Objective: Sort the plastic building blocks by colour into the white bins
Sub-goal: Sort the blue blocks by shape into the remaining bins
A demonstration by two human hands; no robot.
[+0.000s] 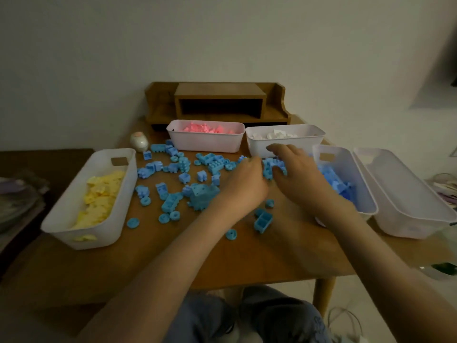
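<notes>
Gathering blue blocks between the hands: right hand curled over them, left hand up against them from the left, grip hidden, can't tell; blue bin just right of right hand, long axis front-to-back, so likely short rightward carry by right hand.

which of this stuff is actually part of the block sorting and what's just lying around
Job: loose blue blocks, yellow-block bin, pink-block bin, white-block bin, blue-block bin, empty bin, left hand, right hand.
Lying about: wooden desk organiser, small white egg-shaped object, paper stack.
</notes>
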